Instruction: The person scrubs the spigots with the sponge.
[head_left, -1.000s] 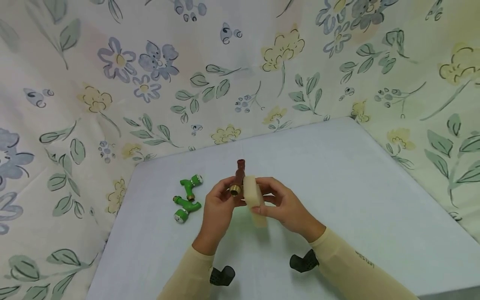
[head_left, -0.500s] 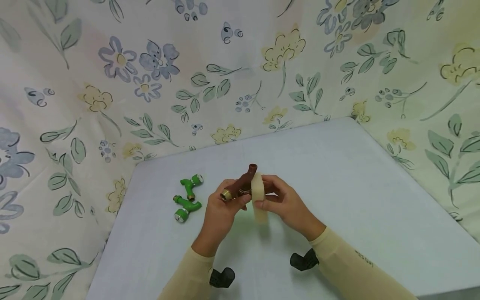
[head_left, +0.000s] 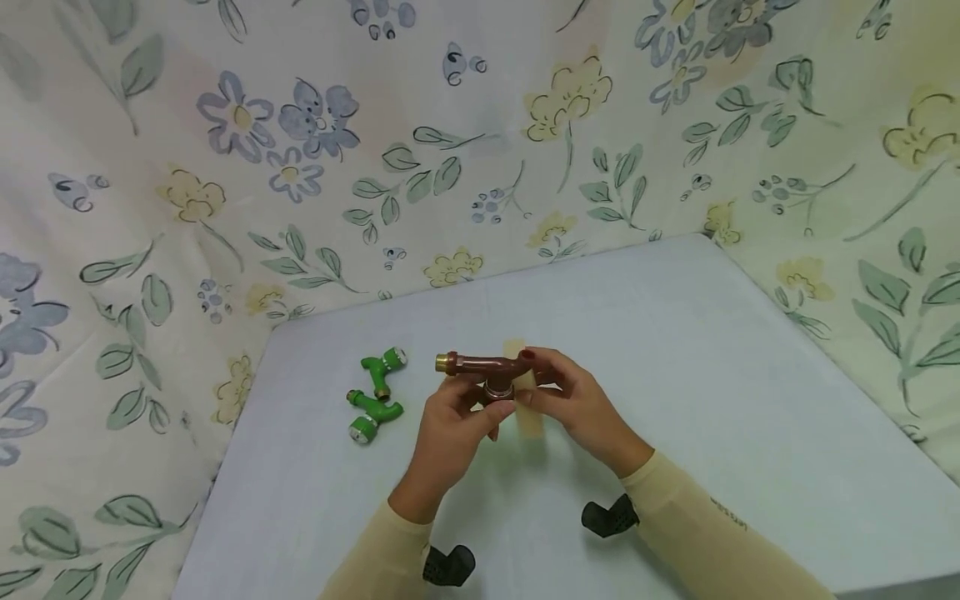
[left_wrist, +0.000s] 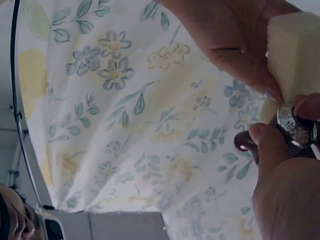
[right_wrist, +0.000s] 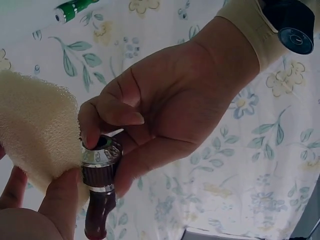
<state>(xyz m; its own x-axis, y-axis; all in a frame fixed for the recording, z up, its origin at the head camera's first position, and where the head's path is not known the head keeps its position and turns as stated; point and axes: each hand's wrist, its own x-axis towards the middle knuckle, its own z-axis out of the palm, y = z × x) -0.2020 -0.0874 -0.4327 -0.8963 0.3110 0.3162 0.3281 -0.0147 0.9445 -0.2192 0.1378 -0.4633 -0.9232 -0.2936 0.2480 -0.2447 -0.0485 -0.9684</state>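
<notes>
My left hand [head_left: 461,425] grips a brown tap [head_left: 483,365] by its ribbed handle, which has a chrome rim [right_wrist: 100,156]. The tap is held above the table, its brass threaded end pointing left and its spout end reaching my right fingers. Between thumb and fingers, my right hand [head_left: 585,408] pinches a cream sponge block [right_wrist: 37,120]. The sponge stands upright just behind and right of the tap; the right wrist view shows its edge against the handle. Part of the sponge is hidden by the tap and fingers in the head view.
Two green taps, one farther back [head_left: 377,372] and one nearer [head_left: 367,406], lie on the white table [head_left: 675,350] left of my hands. Black wrist cameras sit under my left [head_left: 450,567] and right [head_left: 609,517] forearms. A floral cloth [head_left: 480,142] hangs behind the table.
The tap has been turned in my left hand: its threaded end swung from facing me to pointing left. The sponge has shifted slightly right and is now partly behind the tap.
</notes>
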